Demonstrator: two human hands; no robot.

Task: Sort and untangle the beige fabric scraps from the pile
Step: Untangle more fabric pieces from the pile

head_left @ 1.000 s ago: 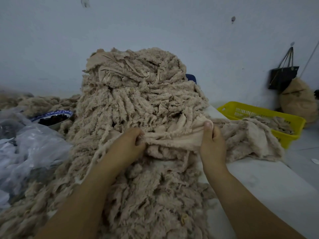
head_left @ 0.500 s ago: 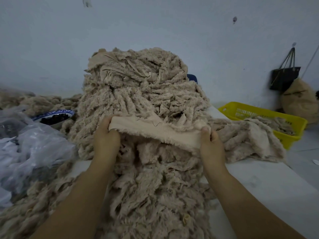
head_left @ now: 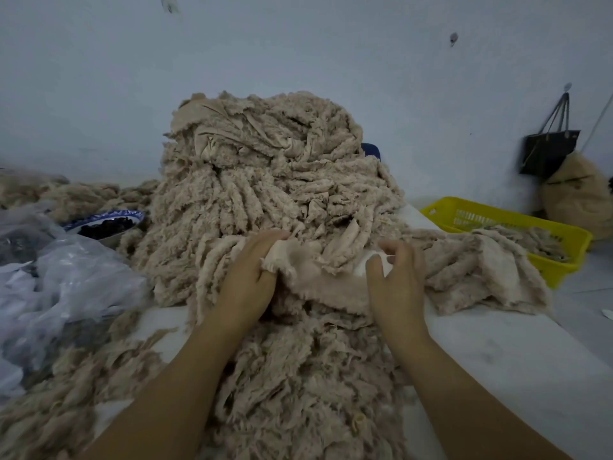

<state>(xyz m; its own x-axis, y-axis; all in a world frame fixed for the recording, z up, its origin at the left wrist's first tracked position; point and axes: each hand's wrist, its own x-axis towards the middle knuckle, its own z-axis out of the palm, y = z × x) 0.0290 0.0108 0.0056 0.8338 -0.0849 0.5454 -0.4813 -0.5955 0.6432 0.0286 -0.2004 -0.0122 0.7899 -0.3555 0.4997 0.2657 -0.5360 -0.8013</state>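
Observation:
A tall pile of tangled beige fabric scraps rises in the middle of a white table. In front of it lies a bunched beige scrap held between both hands. My left hand grips its left end, with fabric folded over the fingers. My right hand is at the scrap's right end with its fingers curled; whether they pinch the fabric is unclear. More scraps spill down the table toward me.
A yellow plastic basket with scraps sits at the right, with scraps draped in front of it. A blue-rimmed bowl of dark items and crumpled clear plastic bags lie on the left. A dark bag hangs on the wall.
The scrap was stretched flat between the hands half a second ago. Now both hands have come closer together and the scrap is bunched up between them.

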